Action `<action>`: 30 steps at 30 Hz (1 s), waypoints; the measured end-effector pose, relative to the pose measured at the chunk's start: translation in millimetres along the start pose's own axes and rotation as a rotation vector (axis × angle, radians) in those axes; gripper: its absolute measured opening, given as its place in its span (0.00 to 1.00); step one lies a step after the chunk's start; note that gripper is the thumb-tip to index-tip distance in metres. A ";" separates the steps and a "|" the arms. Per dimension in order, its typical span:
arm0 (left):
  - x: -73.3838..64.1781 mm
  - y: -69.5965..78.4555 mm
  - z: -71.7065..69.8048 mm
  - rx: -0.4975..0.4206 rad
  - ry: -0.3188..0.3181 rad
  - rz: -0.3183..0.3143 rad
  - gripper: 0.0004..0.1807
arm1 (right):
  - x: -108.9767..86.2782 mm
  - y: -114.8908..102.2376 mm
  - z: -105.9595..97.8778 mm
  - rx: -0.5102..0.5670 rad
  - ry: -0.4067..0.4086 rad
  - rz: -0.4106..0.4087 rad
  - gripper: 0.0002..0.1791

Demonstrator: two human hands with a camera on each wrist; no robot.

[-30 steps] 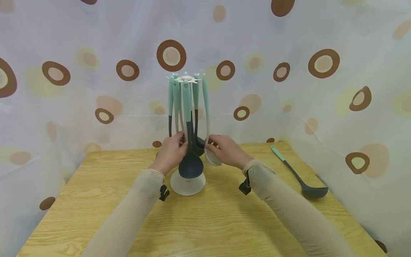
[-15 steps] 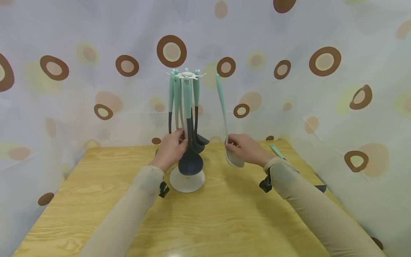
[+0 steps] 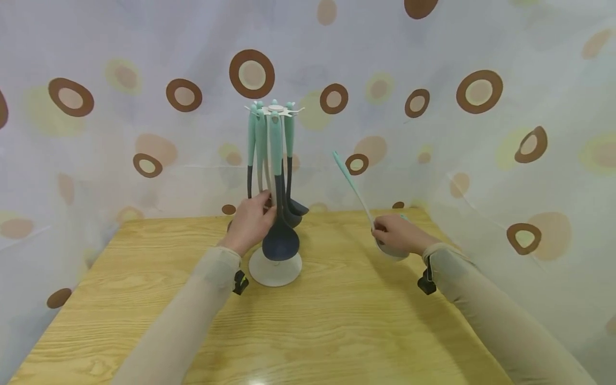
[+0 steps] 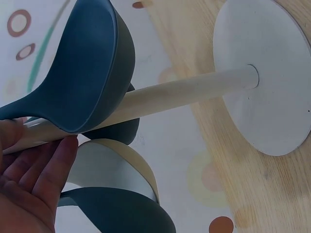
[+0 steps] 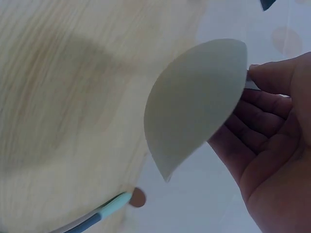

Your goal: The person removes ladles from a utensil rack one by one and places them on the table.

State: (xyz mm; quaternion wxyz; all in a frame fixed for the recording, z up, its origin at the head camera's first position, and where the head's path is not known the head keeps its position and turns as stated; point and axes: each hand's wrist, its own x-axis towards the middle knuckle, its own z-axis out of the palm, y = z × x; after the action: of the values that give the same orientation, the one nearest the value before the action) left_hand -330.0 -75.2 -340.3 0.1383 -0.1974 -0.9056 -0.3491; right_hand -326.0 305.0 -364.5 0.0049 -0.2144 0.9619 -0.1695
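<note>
My left hand (image 3: 249,224) grips the pale pole (image 4: 187,97) of a utensil stand, fingers and thumb closing on it just behind a dark ladle (image 3: 280,243). That ladle and several other mint-handled utensils hang from the stand's white top (image 3: 276,109). My right hand (image 3: 403,234), well to the right, pinches a white ladle (image 5: 197,109) low on its shaft, close to the bowl. The ladle's mint handle (image 3: 344,170) leans up and left. In the head view the hand covers part of the bowl.
The stand's round white base (image 3: 275,272) rests on the wooden table (image 3: 289,331). Another dark ladle lies at the right, mostly hidden behind my right hand; its mint handle (image 5: 114,205) shows in the right wrist view. Patterned sheeting (image 3: 375,43) borders the table behind and at the right.
My right hand has taken the white ladle off the stand and carried it right, lower and more tilted. A hook at the stand's right is now bare. The left hand keeps its grip.
</note>
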 end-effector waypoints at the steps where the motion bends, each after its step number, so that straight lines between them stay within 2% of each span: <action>1: 0.2 0.2 -0.1 0.000 0.000 0.000 0.09 | -2.5 5.2 0.0 0.006 -0.003 0.008 0.13; 8: 1.5 -0.8 -0.2 -0.013 -0.011 -0.010 0.12 | -17.5 40.4 1.2 0.023 -0.076 0.087 0.16; 16: 0.0 0.0 0.3 -0.005 -0.021 -0.015 0.11 | -29.6 79.8 11.4 0.029 -0.175 0.210 0.18; 24: -2.2 1.2 0.2 -0.005 -0.015 -0.011 0.12 | -39.0 85.4 13.8 0.065 -0.232 0.303 0.16; 30: -1.0 0.4 0.8 -0.002 -0.007 -0.006 0.11 | -44.9 92.7 15.9 0.002 -0.285 0.307 0.19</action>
State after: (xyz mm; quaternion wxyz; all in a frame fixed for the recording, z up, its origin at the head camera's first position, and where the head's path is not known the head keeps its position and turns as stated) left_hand -329.0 -74.6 -341.0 0.1340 -0.1960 -0.9062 -0.3499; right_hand -322.0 397.3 -412.8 0.1669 -0.0869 0.9727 -0.1358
